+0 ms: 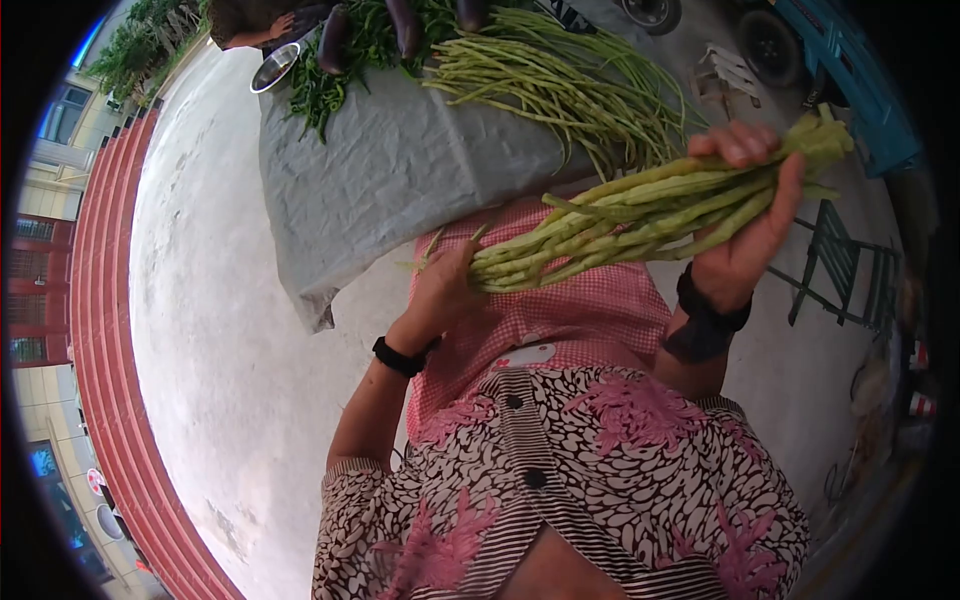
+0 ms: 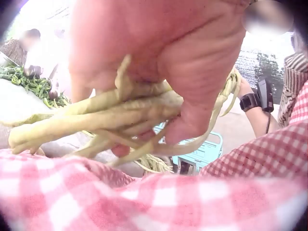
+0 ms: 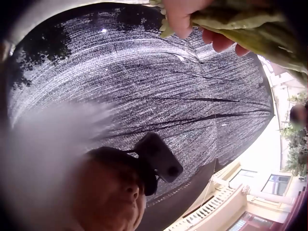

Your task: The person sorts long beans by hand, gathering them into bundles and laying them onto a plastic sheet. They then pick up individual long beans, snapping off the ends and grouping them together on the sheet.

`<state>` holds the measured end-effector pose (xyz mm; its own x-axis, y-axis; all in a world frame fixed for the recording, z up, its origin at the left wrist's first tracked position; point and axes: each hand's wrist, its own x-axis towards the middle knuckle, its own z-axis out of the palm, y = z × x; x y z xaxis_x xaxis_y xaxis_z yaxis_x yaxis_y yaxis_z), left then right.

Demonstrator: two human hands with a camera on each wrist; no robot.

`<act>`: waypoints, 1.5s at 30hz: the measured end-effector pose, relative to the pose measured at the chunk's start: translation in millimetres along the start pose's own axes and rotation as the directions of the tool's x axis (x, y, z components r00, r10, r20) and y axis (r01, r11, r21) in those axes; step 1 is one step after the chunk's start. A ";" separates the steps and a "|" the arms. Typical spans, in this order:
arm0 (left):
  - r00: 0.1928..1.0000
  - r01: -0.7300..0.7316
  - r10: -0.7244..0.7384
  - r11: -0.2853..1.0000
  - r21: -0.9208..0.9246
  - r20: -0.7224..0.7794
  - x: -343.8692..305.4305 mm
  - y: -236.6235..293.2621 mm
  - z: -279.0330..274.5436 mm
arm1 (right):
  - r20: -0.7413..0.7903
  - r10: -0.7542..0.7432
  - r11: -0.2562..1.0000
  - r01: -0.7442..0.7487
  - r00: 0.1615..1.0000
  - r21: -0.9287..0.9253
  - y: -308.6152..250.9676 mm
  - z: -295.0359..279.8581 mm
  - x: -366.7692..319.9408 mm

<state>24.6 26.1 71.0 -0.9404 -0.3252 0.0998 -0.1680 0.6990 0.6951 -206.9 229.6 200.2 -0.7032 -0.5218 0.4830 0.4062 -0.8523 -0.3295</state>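
A bundle of long green beans [image 1: 610, 232] stretches between the two hands, in front of a pink checked apron [image 1: 570, 310]. My left hand [image 1: 442, 290] grips the bundle's lower end, where cut or loose bean tips poke out. In the left wrist view its thumb and fingers curl round several beans [image 2: 91, 120]. Higher up and to the right, my right hand [image 1: 745, 225] holds the other end, thumb on one side and fingers over the top. Bunched bean ends [image 1: 825, 140] stick out past it. Only part of the right hand [image 3: 185, 17] shows in the right wrist view.
A table under a grey cover [image 1: 370, 180] stands ahead, bearing a pile of long beans [image 1: 560, 85], green peppers [image 1: 318, 100], eggplants [image 1: 404, 25] and a metal bowl [image 1: 275, 68]. Another person [image 1: 255, 22] is beyond it. At right are a teal vehicle [image 1: 860, 90] and a green metal frame [image 1: 835, 255].
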 end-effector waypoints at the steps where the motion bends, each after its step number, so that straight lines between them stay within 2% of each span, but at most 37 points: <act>1: 0.997 0.008 -0.004 0.999 0.052 -0.076 -2.8 -0.7 2.2 | 0.004 -0.003 1.000 0.003 1.000 0.027 -2.6 2.8 -0.6; 2: 0.988 0.022 -0.007 0.995 0.102 -0.152 -6.8 -0.4 4.2 | 0.008 -0.004 0.998 0.003 1.000 0.055 -5.3 4.7 -1.0; 5: 0.994 0.097 -0.097 0.995 0.001 -0.048 -24.2 25.0 -37.4 | -0.031 0.002 0.983 0.004 1.000 0.183 -10.2 2.8 0.6; 6: 0.991 0.133 -0.133 0.991 0.022 0.004 -30.1 31.7 -56.5 | -0.054 0.007 0.976 0.006 0.999 0.220 -11.2 0.9 1.8; 7: 0.981 0.193 -0.192 0.977 0.087 -0.020 -35.6 43.4 -74.9 | -0.037 0.052 0.958 -0.039 0.998 0.284 -9.0 -6.1 3.1; 9: 0.982 0.162 -0.139 0.968 0.194 -0.128 -49.3 58.2 -114.3 | -0.071 0.149 0.955 -0.125 0.986 0.269 3.4 -11.4 1.8; 10: 0.961 0.229 -0.203 0.965 0.125 -0.187 -58.9 65.4 -130.3 | -0.089 0.198 0.949 -0.168 0.976 0.266 11.4 -14.6 0.4; 11: 0.934 0.306 -0.266 0.941 0.146 -0.239 -63.0 83.0 -145.8 | -0.135 0.236 0.958 -0.208 0.962 0.198 19.5 -21.8 -0.4; 12: 0.929 0.309 -0.254 0.933 0.186 -0.271 -67.8 94.6 -158.1 | -0.196 0.266 0.951 -0.223 0.944 0.215 30.5 -26.9 -2.3; 14: 0.913 0.378 -0.340 0.912 0.157 -0.224 -74.3 98.7 -168.1 | -0.304 0.317 0.936 -0.245 0.898 0.253 55.2 -36.6 -7.2; 16: 0.904 0.426 -0.428 0.903 -0.047 -0.023 -82.2 72.2 -159.8 | -0.473 0.376 0.926 -0.309 0.797 0.216 75.2 -55.2 -18.0; 17: 0.886 0.464 -0.453 0.872 -0.159 0.102 -95.2 42.4 -150.7 | -0.552 0.393 0.919 -0.342 0.736 0.198 85.7 -69.1 -24.6; 18: 0.934 0.266 -0.285 0.957 0.113 0.214 -99.3 26.6 -145.4 | -0.626 0.434 0.898 -0.363 0.648 0.247 96.5 -92.7 -31.1; 19: 0.929 0.168 -0.299 0.865 0.472 0.219 -107.8 19.7 -138.5 | -0.692 0.470 0.877 -0.376 0.548 0.299 107.3 -123.5 -38.5; 20: 0.924 0.041 -0.313 0.651 0.758 0.218 -114.8 16.5 -133.9 | -0.747 0.501 0.855 -0.382 0.437 0.351 116.2 -151.1 -49.1; 21: 0.921 0.066 -0.322 0.682 0.728 0.218 -114.0 12.8 -136.2 | -0.782 0.452 0.875 -0.385 0.428 0.295 125.0 -174.1 -63.9; 23: 0.877 0.219 -0.394 0.837 0.501 0.275 -90.4 43.3 -140.6 | -0.838 0.355 0.896 -0.407 0.416 0.178 135.7 -206.4 -82.7; 24: 0.853 0.302 -0.423 0.878 0.372 0.306 -77.1 60.1 -140.9 | -0.824 0.365 0.900 -0.392 0.434 0.192 133.9 -211.3 -79.3; 25: 0.859 0.293 -0.388 0.908 0.301 0.334 -67.4 68.1 -137.2 | -0.809 0.375 0.903 -0.374 0.452 0.209 133.8 -214.9 -74.8; 28: 0.882 -0.016 -0.125 0.956 0.294 0.454 -33.8 83.9 -122.5 | -0.721 0.426 0.896 -0.369 0.546 0.249 128.2 -208.1 -71.9; 29: 0.872 -0.046 -0.110 0.952 0.304 0.476 -19.5 88.1 -115.3 | -0.682 0.442 0.890 -0.377 0.582 0.255 124.5 -202.4 -70.3; 31: 0.850 -0.106 -0.079 0.943 0.316 0.521 10.3 96.2 -97.2 | -0.692 0.462 0.882 -0.366 0.555 0.295 123.2 -201.6 -72.5; 33: 0.858 -0.241 0.048 0.917 0.319 0.511 38.8 85.1 -65.9 | -0.684 0.486 0.871 -0.364 0.544 0.329 121.6 -203.9 -74.8; 35: 0.855 -0.170 -0.078 0.892 0.420 0.512 67.9 81.7 -31.5 | -0.659 0.511 0.859 -0.364 0.552 0.361 120.5 -207.9 -72.8; 37: 0.895 -0.143 -0.041 0.917 0.372 0.444 91.7 60.3 8.2 | -0.640 0.522 0.853 -0.346 0.564 0.390 118.3 -198.0 -74.5; 38: 0.945 -0.117 -0.015 0.917 0.381 0.325 100.7 49.5 31.2 | -0.629 0.525 0.851 -0.336 0.573 0.403 116.6 -195.1 -72.1; 40: 0.997 -0.058 0.030 0.922 0.383 0.078 111.7 33.1 72.0 | -0.564 0.572 0.815 -0.338 0.595 0.470 117.0 -206.4 -74.1; 43: 1.000 -0.007 0.003 0.960 0.281 0.016 115.3 30.6 91.4 | -0.540 0.596 0.797 -0.356 0.594 0.489 114.4 -208.5 -74.0; 45: 1.000 0.007 -0.013 0.957 0.290 0.017 119.4 30.4 94.6 | -0.543 0.598 0.797 -0.365 0.590 0.481 114.3 -208.4 -73.6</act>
<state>-120.8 68.7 36.7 -0.9429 -0.3235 0.0791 -0.2534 0.8511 0.4598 -230.3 178.0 -42.1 -0.4888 -0.7979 -0.3528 0.8612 -0.5058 -0.0492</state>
